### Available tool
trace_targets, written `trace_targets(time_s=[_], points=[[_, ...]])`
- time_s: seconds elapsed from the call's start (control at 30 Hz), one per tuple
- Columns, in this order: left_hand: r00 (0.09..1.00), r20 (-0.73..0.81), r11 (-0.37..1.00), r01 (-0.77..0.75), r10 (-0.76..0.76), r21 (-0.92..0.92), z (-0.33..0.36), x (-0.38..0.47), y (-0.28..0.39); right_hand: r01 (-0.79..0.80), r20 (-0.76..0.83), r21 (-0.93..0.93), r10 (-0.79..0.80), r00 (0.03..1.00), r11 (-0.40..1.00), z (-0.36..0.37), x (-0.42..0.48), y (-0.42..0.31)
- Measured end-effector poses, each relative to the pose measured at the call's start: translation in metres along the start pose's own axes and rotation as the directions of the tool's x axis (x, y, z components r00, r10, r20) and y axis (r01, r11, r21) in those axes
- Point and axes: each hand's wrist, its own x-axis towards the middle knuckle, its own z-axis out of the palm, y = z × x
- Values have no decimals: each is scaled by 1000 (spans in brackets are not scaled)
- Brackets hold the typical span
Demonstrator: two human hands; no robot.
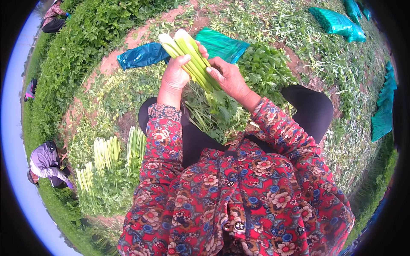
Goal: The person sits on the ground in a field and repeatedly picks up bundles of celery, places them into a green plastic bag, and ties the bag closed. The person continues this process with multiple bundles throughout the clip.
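Note:
My left hand is closed around celery stalks, their pale cut bases pointing up and away from me. My right hand touches the same celery lower down, thumb and fingers at the stalks' right side; whether it grips them is hard to tell. The celery's leafy ends hang between my knees. Just beyond my hands lie a blue plastic bag and a green mesh bag. Leafy celery tops spread out right of the green bag.
Trimmed celery bunches lie in rows on the ground at left. A co-worker bends beside them; other people are farther off along the standing crop. Filled green bags lie at the upper right, more at the right edge. Cut leaves litter the soil.

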Motion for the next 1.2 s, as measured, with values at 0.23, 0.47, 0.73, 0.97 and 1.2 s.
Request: trace_targets(time_s=[0.23,0.47,0.73,0.97,1.2], points=[[1000,-29,1000,12,-12,-16,17,1,-7,-34,-69,83,40,997,996,23,-6,5],[999,-21,997,50,-49,63,27,4,-19,-31,-173,202,67,983,979,22,-5,19],[998,-35,995,49,-46,84,27,4,-21,23,-206,196,18,978,980,27,-2,22],[979,-167,990,-97,114,107,23,-10,2,23,-38,-102,-27,999,994,38,2,-8],[882,-261,916,-402,391,15,27,6,29,411,193,-158,-380,905,898,-1,69,-36]])
